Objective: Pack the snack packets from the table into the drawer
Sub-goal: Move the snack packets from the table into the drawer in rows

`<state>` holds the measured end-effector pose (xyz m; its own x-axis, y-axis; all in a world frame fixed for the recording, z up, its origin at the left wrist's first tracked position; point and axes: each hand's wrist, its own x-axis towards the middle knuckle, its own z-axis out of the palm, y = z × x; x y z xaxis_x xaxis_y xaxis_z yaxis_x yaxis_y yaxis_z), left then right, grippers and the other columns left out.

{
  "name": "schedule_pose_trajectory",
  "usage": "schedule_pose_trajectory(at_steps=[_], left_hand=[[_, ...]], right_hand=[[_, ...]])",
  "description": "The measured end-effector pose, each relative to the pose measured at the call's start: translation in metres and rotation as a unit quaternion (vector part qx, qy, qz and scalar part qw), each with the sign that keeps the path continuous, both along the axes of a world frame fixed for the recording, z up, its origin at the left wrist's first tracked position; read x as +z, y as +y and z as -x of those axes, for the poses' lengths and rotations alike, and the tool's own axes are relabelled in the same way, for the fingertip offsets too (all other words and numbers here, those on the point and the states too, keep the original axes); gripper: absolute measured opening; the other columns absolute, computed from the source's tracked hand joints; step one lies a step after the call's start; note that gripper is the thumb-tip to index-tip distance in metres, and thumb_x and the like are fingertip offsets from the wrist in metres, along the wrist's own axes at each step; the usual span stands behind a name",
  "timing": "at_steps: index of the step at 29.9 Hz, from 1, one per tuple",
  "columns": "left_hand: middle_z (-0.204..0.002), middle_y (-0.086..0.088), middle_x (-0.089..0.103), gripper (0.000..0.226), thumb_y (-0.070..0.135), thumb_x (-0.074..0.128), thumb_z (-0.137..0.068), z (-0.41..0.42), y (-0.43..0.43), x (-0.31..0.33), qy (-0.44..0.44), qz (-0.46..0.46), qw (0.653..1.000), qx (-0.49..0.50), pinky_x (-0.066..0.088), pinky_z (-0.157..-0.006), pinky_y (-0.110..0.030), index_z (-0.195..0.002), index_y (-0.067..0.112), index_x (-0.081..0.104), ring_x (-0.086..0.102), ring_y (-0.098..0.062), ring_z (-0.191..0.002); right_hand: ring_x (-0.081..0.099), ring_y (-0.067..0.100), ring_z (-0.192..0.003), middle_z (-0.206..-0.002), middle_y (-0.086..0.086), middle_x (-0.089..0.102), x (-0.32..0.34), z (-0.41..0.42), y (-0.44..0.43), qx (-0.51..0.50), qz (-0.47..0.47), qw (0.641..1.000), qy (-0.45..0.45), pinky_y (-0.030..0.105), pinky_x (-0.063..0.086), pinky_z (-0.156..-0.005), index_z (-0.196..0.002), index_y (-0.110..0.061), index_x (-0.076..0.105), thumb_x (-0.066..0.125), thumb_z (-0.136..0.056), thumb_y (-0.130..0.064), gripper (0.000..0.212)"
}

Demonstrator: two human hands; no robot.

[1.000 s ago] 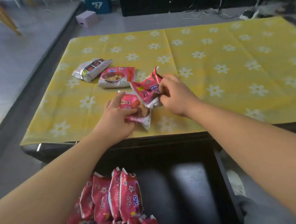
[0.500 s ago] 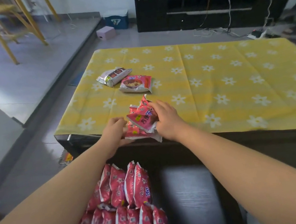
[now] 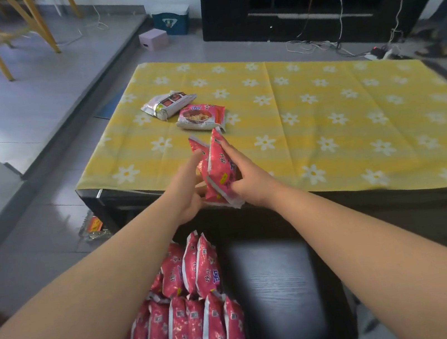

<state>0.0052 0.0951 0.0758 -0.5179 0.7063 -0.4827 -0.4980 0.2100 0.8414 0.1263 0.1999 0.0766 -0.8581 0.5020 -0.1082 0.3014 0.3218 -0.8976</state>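
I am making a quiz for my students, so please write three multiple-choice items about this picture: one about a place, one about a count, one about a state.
1. Where in the drawer do the packed pink packets stand? A) left part B) right part C) everywhere
2. How many packets lie loose on the tablecloth? A) one B) two C) four
3. What is the right hand doing? A) hanging idle B) gripping pink packets C) pressing the table
Key: 1A, the right part is bare dark wood; 2B, a silver packet and a pink-and-white packet; 3B, its fingers curl round them.
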Motion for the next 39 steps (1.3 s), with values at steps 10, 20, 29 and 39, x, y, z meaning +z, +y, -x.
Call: schedule_pose_trajectory(at_steps=[10,20,29,39], left_hand=[[-0.119,-0.017,0.067,0.076,0.033,0.081,-0.086,-0.039,-0.042,-0.002,0.062,0.074,0.994,-0.049,0.066,-0.070,-0.047,-0.141,0.025,0.028,0.079,-0.033,-0.086],[-0.117,-0.012,0.071,0.079,0.037,0.086,-0.073,-0.072,-0.085,-0.042,0.111,0.125,0.981,-0.102,0.062,-0.090,-0.053,-0.138,0.017,0.044,0.076,-0.031,-0.099],[-0.116,-0.015,0.072,0.064,0.049,0.067,-0.086,-0.089,-0.069,-0.096,0.073,0.158,0.978,-0.112,0.062,-0.086,-0.052,-0.138,0.015,0.051,0.075,-0.032,-0.101],[-0.070,0.002,0.065,0.029,0.032,0.047,-0.101,-0.061,-0.057,-0.109,0.396,0.267,0.840,-0.257,0.042,-0.054,-0.024,-0.083,0.016,0.064,0.061,-0.009,-0.065]], right_hand=[[0.061,0.021,-0.120,-0.167,-0.003,0.025,-0.001,-0.041,-0.055,0.052,-0.083,0.991,-0.088,0.038,0.056,-0.099,-0.157,-0.048,-0.019,0.069,-0.085,0.002,0.124],[0.062,0.016,-0.111,-0.138,0.008,0.059,-0.025,-0.072,-0.093,-0.038,0.040,0.994,-0.089,0.034,0.057,-0.094,-0.157,-0.021,0.033,0.058,-0.092,0.001,0.074],[0.066,0.025,-0.112,-0.122,0.004,0.069,-0.072,-0.073,-0.091,-0.089,0.055,0.962,-0.252,0.045,0.056,-0.100,-0.139,-0.028,0.053,0.063,-0.095,-0.046,0.049],[0.035,0.041,-0.148,-0.170,0.006,0.022,-0.102,-0.057,-0.090,-0.094,0.222,0.933,-0.269,0.060,0.041,-0.104,-0.162,-0.044,0.006,0.026,-0.104,-0.067,0.066]])
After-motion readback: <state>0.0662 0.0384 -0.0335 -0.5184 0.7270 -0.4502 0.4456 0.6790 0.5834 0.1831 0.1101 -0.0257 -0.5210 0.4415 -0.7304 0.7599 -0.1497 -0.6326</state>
